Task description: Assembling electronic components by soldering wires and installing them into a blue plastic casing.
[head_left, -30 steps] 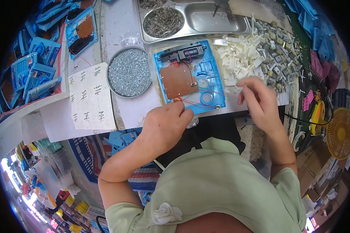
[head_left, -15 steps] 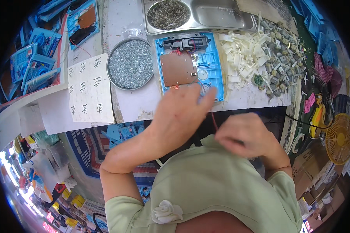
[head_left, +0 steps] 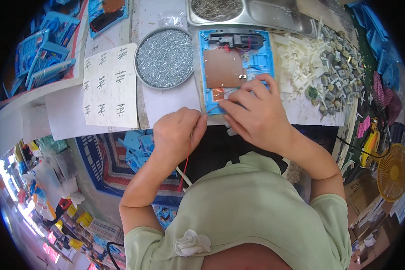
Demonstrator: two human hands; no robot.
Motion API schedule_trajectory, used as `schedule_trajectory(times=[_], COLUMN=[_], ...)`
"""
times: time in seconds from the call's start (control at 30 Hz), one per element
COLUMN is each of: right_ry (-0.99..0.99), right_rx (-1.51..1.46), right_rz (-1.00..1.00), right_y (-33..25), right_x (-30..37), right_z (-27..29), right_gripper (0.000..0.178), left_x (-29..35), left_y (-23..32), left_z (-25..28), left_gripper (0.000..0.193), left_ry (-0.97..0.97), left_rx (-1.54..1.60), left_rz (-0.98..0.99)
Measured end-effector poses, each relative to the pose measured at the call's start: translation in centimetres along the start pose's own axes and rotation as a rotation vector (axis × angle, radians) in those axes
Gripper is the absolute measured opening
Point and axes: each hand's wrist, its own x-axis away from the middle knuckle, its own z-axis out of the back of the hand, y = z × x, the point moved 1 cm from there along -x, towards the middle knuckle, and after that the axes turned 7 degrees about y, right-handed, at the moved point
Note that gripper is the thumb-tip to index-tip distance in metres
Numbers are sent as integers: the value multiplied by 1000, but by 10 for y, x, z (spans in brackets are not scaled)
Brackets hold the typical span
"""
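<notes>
A blue plastic casing [head_left: 259, 63] lies open on the table, with a brown circuit board [head_left: 222, 67] and a black part [head_left: 236, 41] with red wires inside. My left hand [head_left: 177, 129] is closed just off the casing's near left corner, pinching a red wire [head_left: 187, 164] that hangs below it. Over the casing's near edge, my right hand [head_left: 258, 108] is bent, thumb and forefinger pinched on a thin wire beside a small copper-coloured patch [head_left: 218, 94]. The wire's far ends are hidden by my fingers.
Left of the casing stand a round tray of screws [head_left: 164, 58] and a paper sheet with handwriting [head_left: 110, 90]. White plastic parts [head_left: 297, 63] and small metal motors [head_left: 342, 67] are heaped at right. A steel tray [head_left: 274, 15] sits behind; blue casings [head_left: 45, 54] pile at far left.
My left hand has moved back and left off the casing, now with a red wire hanging from it. My right hand has come up from near my body onto the casing's near edge.
</notes>
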Motion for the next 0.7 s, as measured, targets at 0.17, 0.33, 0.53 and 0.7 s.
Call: schedule_trajectory(times=[0.17,0.33,0.53,0.7], right_ry=[-4,-19,-96,10], right_rx=[-35,49,-17,-61], right_rz=[-1,-65,-5,-215], right_y=[-9,-14,-8,93], right_x=[4,-2,-13,-33], right_z=[-23,-27,-10,89], right_gripper=[29,28,33,16], left_x=[36,26,-22,-21], left_y=[16,13,-22,-33], left_z=[-14,-1,-4,-3], left_gripper=[9,12,21,18], left_ry=[-270,-334,-44,-88], left_rx=[-4,190,328,342], left_rz=[123,-80,-188,-250])
